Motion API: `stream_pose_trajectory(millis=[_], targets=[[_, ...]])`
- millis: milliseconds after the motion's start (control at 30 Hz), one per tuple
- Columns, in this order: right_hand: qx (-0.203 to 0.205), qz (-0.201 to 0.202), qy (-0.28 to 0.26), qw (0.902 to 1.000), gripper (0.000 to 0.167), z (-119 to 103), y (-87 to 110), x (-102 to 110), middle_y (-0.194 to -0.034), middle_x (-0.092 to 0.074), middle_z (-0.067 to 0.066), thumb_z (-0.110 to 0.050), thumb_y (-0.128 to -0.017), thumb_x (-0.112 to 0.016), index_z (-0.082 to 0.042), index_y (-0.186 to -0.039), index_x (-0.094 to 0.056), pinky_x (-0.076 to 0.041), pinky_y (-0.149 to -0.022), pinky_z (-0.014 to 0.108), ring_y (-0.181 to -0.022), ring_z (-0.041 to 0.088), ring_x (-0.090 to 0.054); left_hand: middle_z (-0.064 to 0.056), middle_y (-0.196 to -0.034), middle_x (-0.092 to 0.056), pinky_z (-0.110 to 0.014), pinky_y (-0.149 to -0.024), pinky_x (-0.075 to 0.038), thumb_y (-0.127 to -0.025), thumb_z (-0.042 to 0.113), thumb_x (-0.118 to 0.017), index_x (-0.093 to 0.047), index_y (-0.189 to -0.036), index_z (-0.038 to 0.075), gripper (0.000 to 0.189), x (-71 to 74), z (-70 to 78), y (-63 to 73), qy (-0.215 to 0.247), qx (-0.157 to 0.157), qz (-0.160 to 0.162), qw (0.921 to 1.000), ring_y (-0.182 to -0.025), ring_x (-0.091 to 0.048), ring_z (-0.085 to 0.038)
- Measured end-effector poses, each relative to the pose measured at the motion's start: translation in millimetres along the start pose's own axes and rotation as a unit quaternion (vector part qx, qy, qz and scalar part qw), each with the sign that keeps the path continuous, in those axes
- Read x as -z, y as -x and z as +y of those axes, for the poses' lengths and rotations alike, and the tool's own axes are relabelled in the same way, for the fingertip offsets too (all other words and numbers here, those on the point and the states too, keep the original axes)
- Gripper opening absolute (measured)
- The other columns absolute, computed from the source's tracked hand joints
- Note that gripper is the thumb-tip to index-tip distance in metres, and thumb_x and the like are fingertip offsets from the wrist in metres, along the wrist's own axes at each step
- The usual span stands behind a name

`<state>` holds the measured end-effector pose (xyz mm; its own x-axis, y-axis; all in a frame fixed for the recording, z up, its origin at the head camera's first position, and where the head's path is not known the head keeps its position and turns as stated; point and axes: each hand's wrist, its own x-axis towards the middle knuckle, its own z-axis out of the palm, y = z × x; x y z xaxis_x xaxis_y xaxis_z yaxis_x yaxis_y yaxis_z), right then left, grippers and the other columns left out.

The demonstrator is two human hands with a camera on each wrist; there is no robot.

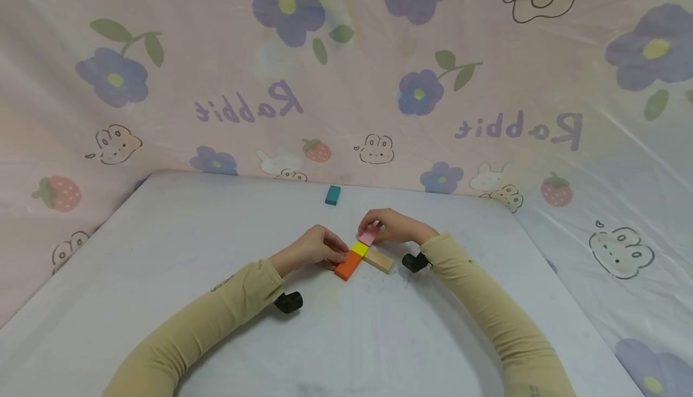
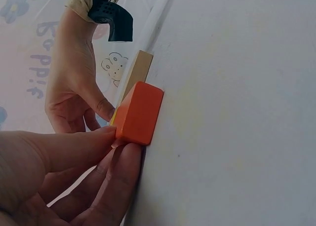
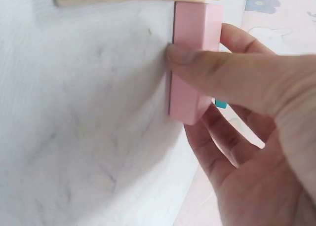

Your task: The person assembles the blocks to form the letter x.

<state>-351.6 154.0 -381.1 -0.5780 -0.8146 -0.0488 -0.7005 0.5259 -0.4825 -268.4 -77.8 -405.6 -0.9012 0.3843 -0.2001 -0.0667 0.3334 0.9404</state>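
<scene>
Fingers and thumb of my left hand grip the orange block at its left side, and the left wrist view shows the thumb tip on its edge. My right hand pinches the pink block, thumb on one long side and fingers on the other. Between these two blocks lies a small yellow block, lined up with them in a slanting row. A plain wooden block branches off to the right, its end against the row near the yellow one. Fingertips behind the pink block are partly hidden.
A teal block lies apart near the back edge of the white table. Patterned cloth hangs behind and along the sides. Black wrist devices sit under both sleeves, close to the tabletop.
</scene>
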Motion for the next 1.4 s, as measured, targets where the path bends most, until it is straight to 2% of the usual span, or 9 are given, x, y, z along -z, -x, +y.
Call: stream_pose_trajectory(millis=[267, 800, 1033, 1233, 1400], targets=[[0.007, -0.007, -0.008, 0.9999, 0.028, -1.3, 1.1, 0.2, -0.11, -0.063, -0.001, 0.001, -0.084, -0.07, -0.012, -0.109, -0.069, -0.046, -0.094, 0.04, -0.104, 0.021, -0.053, -0.009, -0.086, -0.069, -0.032, -0.064, -0.057, -0.081, 0.0, -0.074, -0.072, -0.099, -0.002, 0.018, -0.8, 0.4, 1.4, 0.004, -0.003, 0.002, 1.0, -0.069, -0.065, -0.018], [-0.012, -0.007, -0.031, 0.9994, 0.031, 0.5, 2.5, -1.0, -0.112, -0.062, -0.004, 0.001, -0.083, -0.07, -0.014, -0.11, -0.069, -0.044, -0.096, 0.04, -0.107, 0.02, -0.052, -0.009, -0.086, -0.07, -0.031, -0.064, -0.057, -0.081, 0.001, -0.074, -0.072, -0.099, -0.002, 0.019, -1.3, -1.5, 0.5, 0.006, -0.001, 0.007, 1.0, -0.069, -0.066, -0.018], [0.012, -0.015, -0.055, 0.9983, 0.038, -2.4, 9.1, 9.7, -0.123, -0.06, 0.01, 0.0, -0.085, -0.068, -0.002, -0.123, -0.061, -0.042, -0.098, 0.049, -0.115, 0.03, -0.052, -0.008, -0.086, -0.07, -0.031, -0.065, -0.057, -0.08, 0.002, -0.075, -0.072, -0.1, -0.001, 0.02, -1.4, -2.5, -0.5, 0.0, 0.003, 0.011, 0.9999, -0.07, -0.066, -0.018], [-0.005, 0.007, -0.083, 0.9965, 0.038, -1.6, 15.2, 24.7, -0.126, -0.058, 0.017, -0.002, -0.09, -0.063, 0.0, -0.128, -0.056, -0.041, -0.099, 0.05, -0.12, 0.036, -0.049, -0.008, -0.084, -0.069, -0.031, -0.065, -0.057, -0.08, 0.002, -0.076, -0.072, -0.099, -0.001, 0.019, -1.8, -2.9, -0.6, 0.0, 0.001, 0.012, 0.9999, -0.069, -0.066, -0.018], [-0.025, 0.033, -0.124, 0.9914, 0.036, 1.5, 21.1, 30.1, -0.127, -0.056, 0.021, -0.004, -0.094, -0.06, 0.002, -0.129, -0.055, -0.041, -0.099, 0.049, -0.119, 0.038, -0.05, -0.008, -0.084, -0.069, -0.031, -0.065, -0.057, -0.08, 0.003, -0.076, -0.072, -0.098, 0.0, 0.019, -1.9, -4.0, -0.9, -0.003, 0.0, 0.013, 0.9999, -0.069, -0.066, -0.018]])
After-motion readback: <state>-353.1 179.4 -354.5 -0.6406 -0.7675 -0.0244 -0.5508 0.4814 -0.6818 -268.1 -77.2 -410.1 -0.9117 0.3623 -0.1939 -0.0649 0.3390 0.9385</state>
